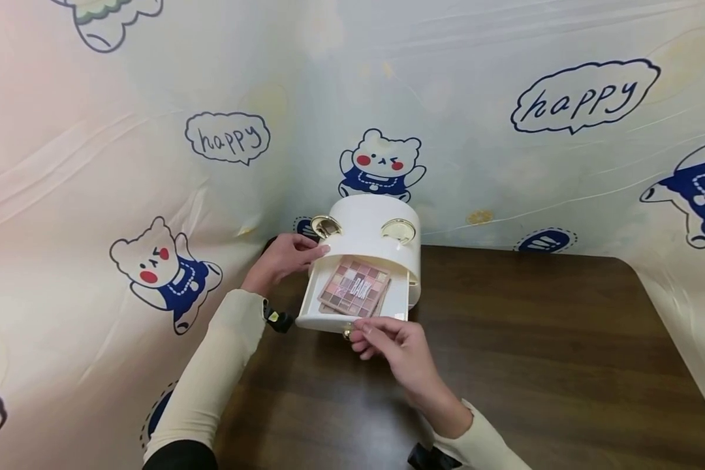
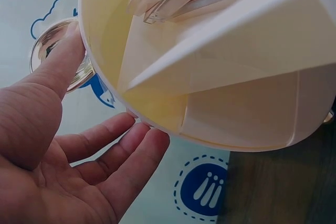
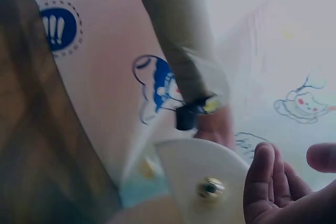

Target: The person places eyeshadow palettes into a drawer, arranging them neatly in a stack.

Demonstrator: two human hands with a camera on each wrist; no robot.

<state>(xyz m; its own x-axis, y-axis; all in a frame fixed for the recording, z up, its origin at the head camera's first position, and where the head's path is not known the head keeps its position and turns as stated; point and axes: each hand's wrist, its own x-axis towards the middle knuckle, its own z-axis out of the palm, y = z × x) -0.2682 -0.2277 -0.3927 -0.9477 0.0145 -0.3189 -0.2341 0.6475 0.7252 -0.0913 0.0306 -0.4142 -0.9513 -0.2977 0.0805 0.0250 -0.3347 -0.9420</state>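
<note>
A white storage box (image 1: 371, 219) with a rounded top and two gold discs stands at the table's back edge. Its white drawer (image 1: 396, 301) is pulled out. Inside lies a pink eyeshadow palette (image 1: 355, 287) on top of another flat case. My left hand (image 1: 284, 261) touches the box's left side; the left wrist view shows thumb and fingertips (image 2: 157, 140) spread along its outer wall, fingers extended. By the drawer's front edge is my right hand (image 1: 396, 346), its fingertips close to the gold knob (image 3: 211, 188). In the right wrist view, thumb and fingers are apart with nothing between.
The box rests on a dark brown wooden table (image 1: 540, 352). A pale cloth (image 1: 458, 117) printed with bears and "happy" bubbles hangs behind and to the left. A black wrist device (image 1: 279, 320) sits beside the left sleeve.
</note>
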